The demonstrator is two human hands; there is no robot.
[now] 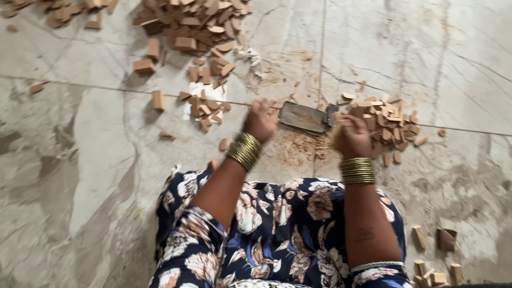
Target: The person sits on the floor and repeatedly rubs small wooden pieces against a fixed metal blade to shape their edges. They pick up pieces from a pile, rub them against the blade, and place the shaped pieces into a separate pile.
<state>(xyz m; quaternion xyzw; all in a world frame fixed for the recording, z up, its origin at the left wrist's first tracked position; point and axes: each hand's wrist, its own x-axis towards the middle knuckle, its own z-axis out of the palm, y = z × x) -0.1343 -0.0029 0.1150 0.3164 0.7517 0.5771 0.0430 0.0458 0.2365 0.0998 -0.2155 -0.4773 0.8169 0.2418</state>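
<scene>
My left hand [260, 118] is closed and blurred, just left of a flat dark metal blade [303, 117] lying on the stone floor; whether it grips anything I cannot tell. My right hand [351, 136] is closed around a small pale wooden piece, close to the blade's right end. A pile of small cut wooden chips [388, 121] lies right beside my right hand. Sawdust [292, 145] is spread on the floor under and in front of the blade. Both wrists wear stacks of gold bangles.
A big heap of wooden offcuts [196, 24] sits at the top, with smaller scattered pieces [205, 104] left of my left hand. A few wooden blocks [434, 256] lie at the bottom right. My lap in floral fabric [282, 229] fills the lower middle.
</scene>
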